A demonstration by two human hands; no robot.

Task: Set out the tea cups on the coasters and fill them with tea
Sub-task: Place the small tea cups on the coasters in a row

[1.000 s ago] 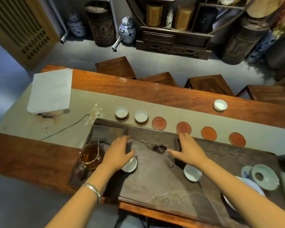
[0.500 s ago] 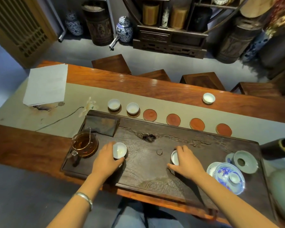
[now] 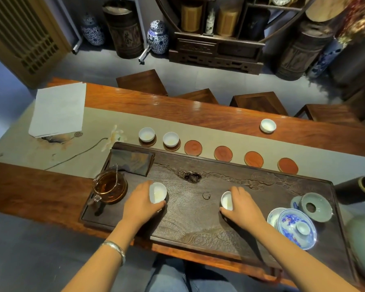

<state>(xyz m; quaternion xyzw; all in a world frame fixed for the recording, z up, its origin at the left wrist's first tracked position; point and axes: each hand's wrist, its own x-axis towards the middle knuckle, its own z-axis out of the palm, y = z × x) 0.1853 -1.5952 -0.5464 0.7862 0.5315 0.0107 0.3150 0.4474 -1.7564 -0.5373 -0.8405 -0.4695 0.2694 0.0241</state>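
My left hand (image 3: 140, 202) grips a small white tea cup (image 3: 157, 192) on the dark wooden tea tray (image 3: 198, 226). A second white cup (image 3: 227, 200) is held in my right hand (image 3: 241, 205) near the tray's middle. Beyond the tray runs a row of round red coasters; the two leftmost carry white cups (image 3: 147, 134) (image 3: 171, 139), and the other coasters (image 3: 193, 147) (image 3: 223, 153) (image 3: 253, 159) (image 3: 287, 166) are bare. A glass pitcher of brown tea (image 3: 109, 186) stands at the tray's left end. Another white cup (image 3: 267, 125) sits alone on the far table edge.
A blue-and-white lidded bowl (image 3: 296, 227) and a celadon strainer dish (image 3: 316, 206) sit at the tray's right end. A folded dark cloth (image 3: 131, 162) lies on the tray's far left. White paper (image 3: 58, 111) lies at the table's far left. Wooden stools stand beyond the table.
Both hands came back from the tray's far side toward me and closed on the two cups on the tray. The camera view dropped lower and nearer.
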